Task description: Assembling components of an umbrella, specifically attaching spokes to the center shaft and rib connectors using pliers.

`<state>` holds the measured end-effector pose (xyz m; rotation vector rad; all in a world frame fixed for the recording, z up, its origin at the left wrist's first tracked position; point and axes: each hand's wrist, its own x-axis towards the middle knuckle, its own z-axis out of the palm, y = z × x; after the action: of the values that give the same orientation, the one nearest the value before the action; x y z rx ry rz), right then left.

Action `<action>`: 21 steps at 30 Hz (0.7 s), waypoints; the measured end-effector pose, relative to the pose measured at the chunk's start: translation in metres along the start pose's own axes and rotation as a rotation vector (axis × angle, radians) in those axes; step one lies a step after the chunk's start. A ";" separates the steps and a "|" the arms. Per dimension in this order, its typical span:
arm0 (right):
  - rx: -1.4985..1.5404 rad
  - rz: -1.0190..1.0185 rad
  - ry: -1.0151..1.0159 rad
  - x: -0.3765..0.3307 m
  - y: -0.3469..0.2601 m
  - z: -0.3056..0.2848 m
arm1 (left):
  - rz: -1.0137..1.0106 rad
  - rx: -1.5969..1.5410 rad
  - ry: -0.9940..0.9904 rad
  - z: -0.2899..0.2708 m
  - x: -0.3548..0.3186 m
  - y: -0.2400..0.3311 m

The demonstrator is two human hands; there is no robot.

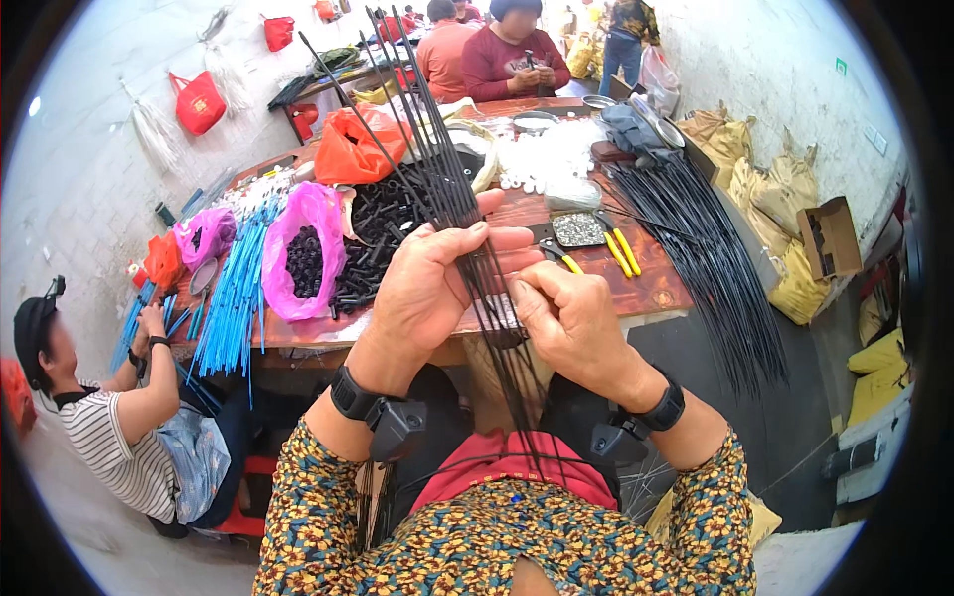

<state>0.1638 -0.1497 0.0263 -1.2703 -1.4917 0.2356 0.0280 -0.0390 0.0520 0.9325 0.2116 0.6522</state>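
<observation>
Both grips closed on one bundle of thin black rods, held over the near edge of the desk. Left hand wraps the bundle from the left, fingers across it. Right hand pinches the rods lower down, just beside it. Rods fan out far, toward the heap of black parts. Yellow-handled pliers lie right.
</observation>
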 end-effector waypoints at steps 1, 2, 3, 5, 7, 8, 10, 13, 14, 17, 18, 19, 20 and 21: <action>0.077 0.054 -0.052 0.000 -0.001 -0.002 | -0.008 0.000 -0.002 0.003 -0.001 -0.001; 0.114 0.097 -0.087 -0.001 -0.002 -0.004 | 0.013 0.009 0.015 0.006 -0.003 -0.002; 0.101 0.110 -0.068 -0.003 0.000 -0.006 | 0.023 0.013 0.015 0.011 0.000 -0.005; -0.019 -0.060 0.036 -0.007 0.006 -0.001 | 0.057 0.040 0.045 0.015 -0.003 -0.009; -0.063 -0.132 0.047 -0.008 0.019 0.006 | 0.061 0.093 0.073 0.017 -0.006 -0.009; -0.136 -0.134 0.059 -0.009 0.021 0.007 | 0.041 0.102 0.061 0.014 -0.005 -0.010; -0.243 -0.193 0.110 -0.013 0.024 0.000 | 0.007 0.136 0.038 0.011 -0.006 -0.009; -0.217 -0.207 0.180 -0.013 0.023 -0.020 | 0.005 0.168 0.151 0.012 -0.020 -0.007; -0.181 -0.106 0.207 -0.011 0.028 -0.033 | -0.001 0.170 0.148 0.008 -0.024 -0.007; -0.158 0.072 0.272 0.029 0.049 -0.075 | -0.016 0.185 0.150 0.005 -0.042 0.003; -0.196 0.058 0.249 0.048 0.069 -0.090 | -0.018 0.194 0.126 0.007 -0.043 0.004; -0.226 0.037 0.220 0.071 0.090 -0.103 | -0.011 0.207 0.110 0.009 -0.046 0.007; -0.326 0.037 0.243 0.091 0.099 -0.120 | -0.021 0.203 0.093 0.010 -0.044 0.009; -0.421 0.040 0.259 0.109 0.109 -0.135 | -0.032 0.206 0.070 0.008 -0.042 0.011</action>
<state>0.3541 -0.0828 0.0629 -1.5964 -1.3315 -0.2236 -0.0063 -0.0651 0.0616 1.1023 0.3605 0.6417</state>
